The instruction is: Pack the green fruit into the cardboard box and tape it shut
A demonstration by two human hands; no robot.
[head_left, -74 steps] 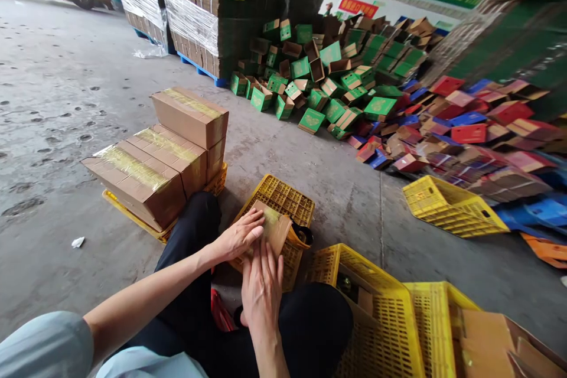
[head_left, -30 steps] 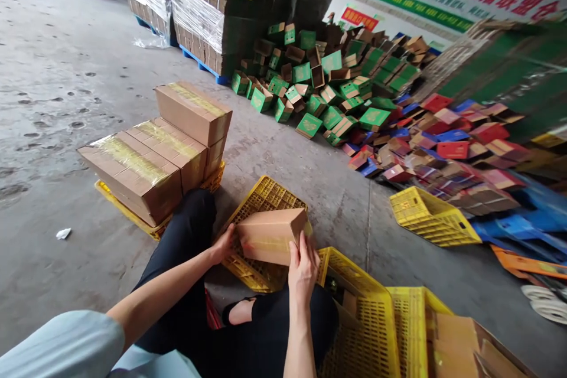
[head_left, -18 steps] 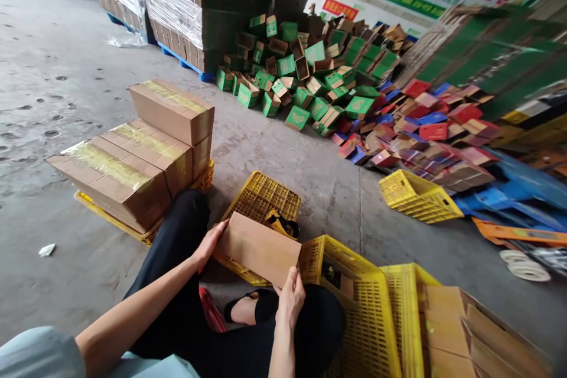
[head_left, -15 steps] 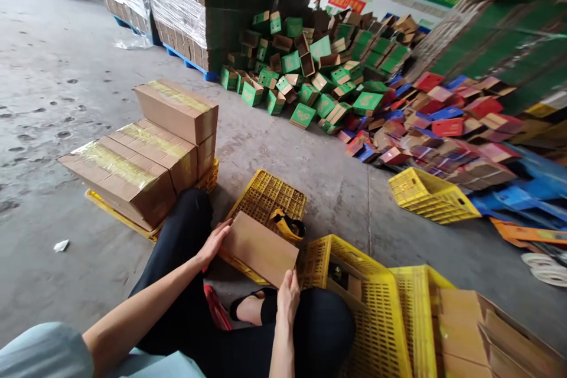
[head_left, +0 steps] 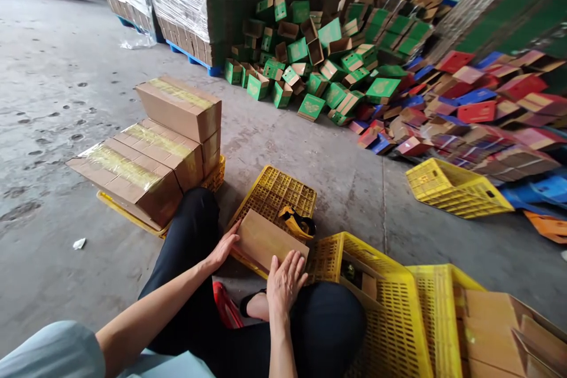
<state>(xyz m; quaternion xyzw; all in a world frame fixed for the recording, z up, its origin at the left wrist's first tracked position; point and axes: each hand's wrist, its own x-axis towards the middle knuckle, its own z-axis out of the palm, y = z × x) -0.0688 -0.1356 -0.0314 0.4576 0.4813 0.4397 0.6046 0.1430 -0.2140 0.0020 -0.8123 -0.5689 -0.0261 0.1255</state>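
Observation:
A closed brown cardboard box point(head_left: 266, 235) rests on an upturned yellow plastic crate point(head_left: 290, 186) in front of my crossed legs. My left hand point(head_left: 225, 248) lies against the box's left end, its fingers stretched out along the edge. Flat on the near right part of the box is my right hand point(head_left: 284, 277), fingers extended and slightly apart. Just behind the box, a yellow-and-black tape dispenser point(head_left: 299, 223) sits on the crate. The box's underside is hidden.
Taped boxes point(head_left: 146, 156) are stacked on a yellow crate at left. At right stand yellow crates point(head_left: 390, 307), one holding a box, and an open carton point(head_left: 491, 325). Beyond lie heaps of green boxes point(head_left: 311, 106) and red-blue boxes point(head_left: 476, 111); a wrapped pallet stack point(head_left: 177, 6) stands behind.
My right hand has shifted from gripping the box's near right corner to lying flat on it. My left hand stays at the left end. The view has tilted down and turned slightly.

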